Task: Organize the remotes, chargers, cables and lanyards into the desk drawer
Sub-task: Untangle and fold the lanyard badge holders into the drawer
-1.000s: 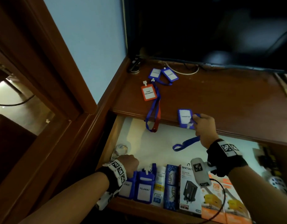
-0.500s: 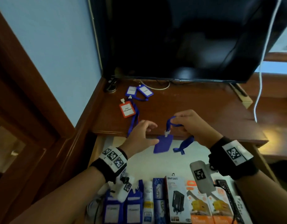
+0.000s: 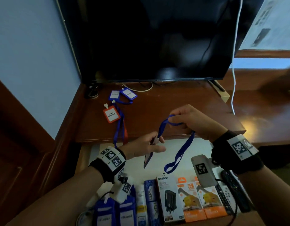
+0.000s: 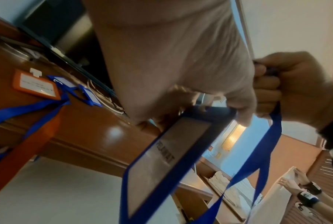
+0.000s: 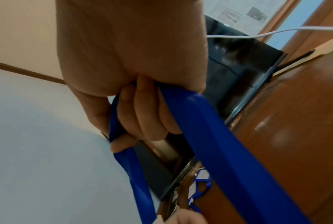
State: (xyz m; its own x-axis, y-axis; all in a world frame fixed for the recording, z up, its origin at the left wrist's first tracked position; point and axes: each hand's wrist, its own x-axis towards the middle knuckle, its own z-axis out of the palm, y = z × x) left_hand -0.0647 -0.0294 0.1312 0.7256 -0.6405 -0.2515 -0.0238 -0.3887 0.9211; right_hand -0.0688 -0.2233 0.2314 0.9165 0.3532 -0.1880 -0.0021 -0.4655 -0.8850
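Open drawer: bare floor at the far end, near end packed.

The white drawer floor (image 3: 157, 167) lies bare under the desk edge (image 3: 141, 137), where a blue lanyard strap (image 3: 181, 154) and its badge holder (image 3: 147, 159) hang. Along the near edge stand blue badge holders (image 3: 114, 214), charger boxes (image 3: 191, 201) and remotes (image 3: 230, 191). An orange badge holder (image 3: 112, 114) lies at the desktop's far left; its straps (image 3: 120, 128) drape over the edge.
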